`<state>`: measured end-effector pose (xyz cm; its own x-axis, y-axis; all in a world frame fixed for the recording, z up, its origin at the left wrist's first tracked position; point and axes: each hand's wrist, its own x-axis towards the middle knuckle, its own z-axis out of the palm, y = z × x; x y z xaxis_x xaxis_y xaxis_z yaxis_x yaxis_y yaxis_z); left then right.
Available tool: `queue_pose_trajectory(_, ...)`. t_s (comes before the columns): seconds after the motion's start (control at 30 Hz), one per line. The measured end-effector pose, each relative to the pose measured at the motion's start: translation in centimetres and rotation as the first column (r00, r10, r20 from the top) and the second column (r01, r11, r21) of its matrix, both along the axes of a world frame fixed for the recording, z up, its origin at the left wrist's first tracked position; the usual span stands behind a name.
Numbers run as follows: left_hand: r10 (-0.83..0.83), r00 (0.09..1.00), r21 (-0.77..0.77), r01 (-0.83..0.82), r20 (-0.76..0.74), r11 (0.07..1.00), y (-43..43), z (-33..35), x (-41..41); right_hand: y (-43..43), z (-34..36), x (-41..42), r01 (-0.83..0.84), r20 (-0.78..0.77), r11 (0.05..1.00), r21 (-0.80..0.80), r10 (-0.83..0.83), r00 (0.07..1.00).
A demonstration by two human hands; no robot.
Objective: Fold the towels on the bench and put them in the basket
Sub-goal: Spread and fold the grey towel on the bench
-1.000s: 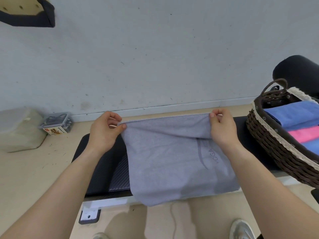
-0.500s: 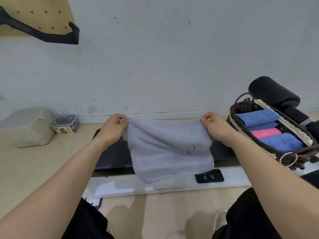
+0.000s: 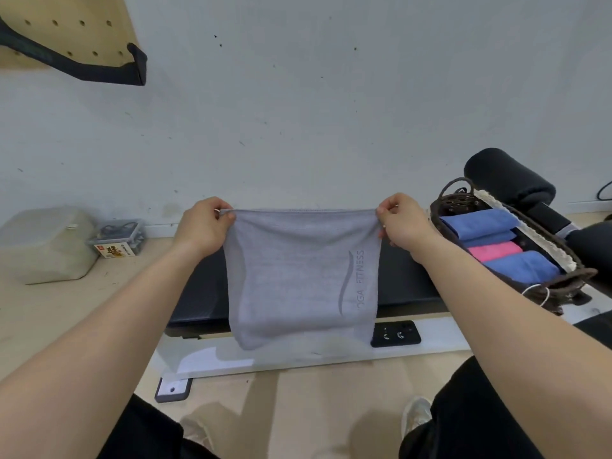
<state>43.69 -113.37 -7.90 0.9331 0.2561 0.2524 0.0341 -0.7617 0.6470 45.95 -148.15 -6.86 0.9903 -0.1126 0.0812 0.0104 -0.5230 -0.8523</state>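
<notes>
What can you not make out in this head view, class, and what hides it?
Bench middle, head view: hidden behind the hanging grey towel.
Towel lettering, head view: lowest letter too faint to read.
Small box label, head view: too small to read.
Basket floor, head view: covered by folded towels.

- The left hand [image 3: 203, 226] and right hand [image 3: 402, 223] pinch the top corners of a grey towel [image 3: 299, 276], hanging between them.
- Behind the towel lies the black bench [image 3: 407, 279].
- Right of the right hand, a wicker basket [image 3: 559, 256] holds folded blue and pink towels.
</notes>
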Motion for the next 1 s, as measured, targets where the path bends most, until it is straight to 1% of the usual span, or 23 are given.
queue_pose_trajectory(0.07,0.011,0.999,-0.122,-0.015,-0.035,0.992,-0.1,-0.4,1.2,0.7,-0.1,0.9,0.031,-0.064,0.994,0.109,-0.024,0.998)
queue_pose_trajectory(0.13,0.008,0.997,-0.291,-0.032,-0.082,0.956,-0.2,-0.8,2.5,1.2,-0.3,2.2,0.059,-0.118,0.985,0.162,-0.040,0.992)
queue_pose_trajectory(0.17,0.008,0.995,-0.342,-0.042,-0.102,0.939,-0.3,-1.0,3.3,1.3,-0.4,2.8,0.072,-0.145,0.982,0.176,-0.046,0.988)
queue_pose_trajectory(0.27,0.024,0.994,-0.376,-0.062,-0.104,0.924,-0.3,-1.6,5.6,1.8,-0.8,4.9,0.082,-0.199,0.977,0.196,-0.042,0.979)
queue_pose_trajectory(0.4,0.039,0.997,-0.360,-0.060,-0.064,0.931,-0.4,-2.5,8.7,2.1,-1.7,8.1,0.078,-0.183,0.970,0.229,-0.035,0.983)
queue_pose_trajectory(0.53,0.031,0.999,-0.330,-0.036,-0.021,0.943,-0.1,-2.8,10.4,2.0,-2.1,10.4,0.054,-0.109,0.966,0.251,-0.028,0.994)
queue_pose_trajectory(0.67,0.014,1.000,-0.229,-0.017,-0.013,0.973,0.9,-3.4,10.7,1.5,-2.9,10.1,0.013,-0.042,0.955,0.297,-0.001,0.999)
queue_pose_trajectory(0.73,-0.001,1.000,-0.203,-0.003,-0.018,0.979,0.8,-3.8,9.6,0.9,-4.1,8.8,-0.026,-0.020,0.958,0.286,0.033,0.999)
queue_pose_trajectory(0.8,-0.033,0.999,-0.151,0.027,-0.042,0.988,0.7,-4.5,7.7,0.2,-5.8,7.1,-0.045,0.002,0.969,0.244,0.046,0.999)
queue_pose_trajectory(0.9,-0.118,0.990,-0.074,0.112,-0.082,0.991,0.7,-6.0,4.7,-1.1,-8.1,4.9,-0.035,0.019,0.996,0.085,0.034,0.999)
queue_pose_trajectory(1.0,-0.177,0.971,-0.079,0.166,-0.159,0.983,1.1,-7.7,2.0,-1.6,-9.8,2.8,-0.085,0.003,0.995,-0.047,0.085,0.996)
